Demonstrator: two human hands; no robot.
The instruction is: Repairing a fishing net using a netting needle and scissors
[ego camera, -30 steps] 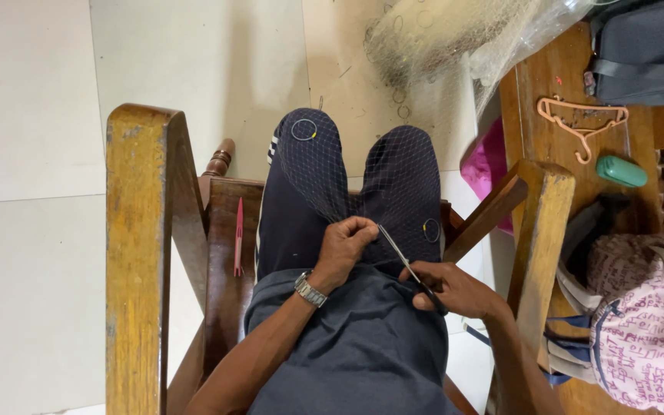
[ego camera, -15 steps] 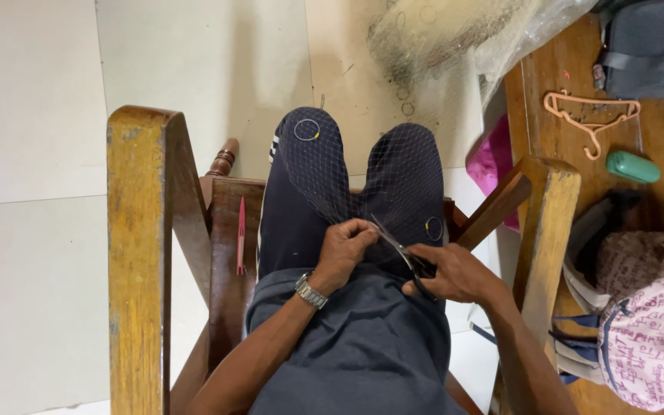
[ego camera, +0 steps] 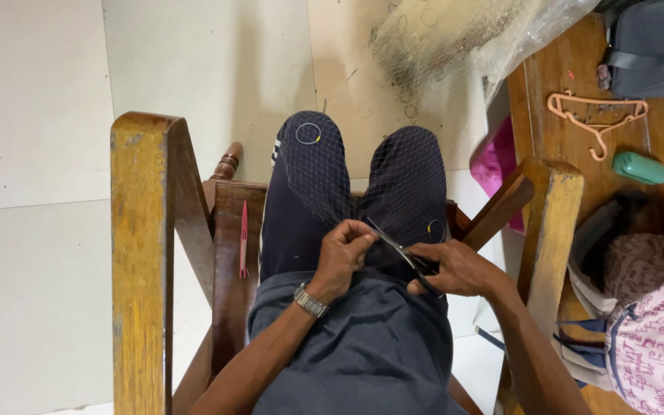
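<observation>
- Head camera looks straight down at a seated person's lap, knees pointing to 12 o'clock, both hands meeting just below the middle of the view.
- The right hand (ego camera: 461,270) is closed round the handles of a pair of dark metal scissors (ego camera: 403,252), fingers curled tight through and over them.
- Those scissors run on a slant: long axis from 4 o'clock up to 10 o'clock, the tip aimed at the other hand's fingertips. Whether the blades are parted is too fine to tell.
- The left hand (ego camera: 345,255), with a silver metal wristwatch (ego camera: 310,300) at the wrist, is pinched shut on a fold of thin dark fishing net (ego camera: 363,178), right at the scissor tip.
- The net drapes over both knees in dark trousers and stretches away to 12 o'clock, onto the pale tiled floor (ego camera: 32,154).
- At 9 o'clock of the hands, a slim pink netting needle (ego camera: 244,238) lies lengthwise on the brown wooden chair seat (ego camera: 228,269).
- Out at 2 o'clock, on a wooden table (ego camera: 555,131), an orange plastic hanger (ego camera: 597,115) and a small green case (ego camera: 640,167) sit near each other.
</observation>
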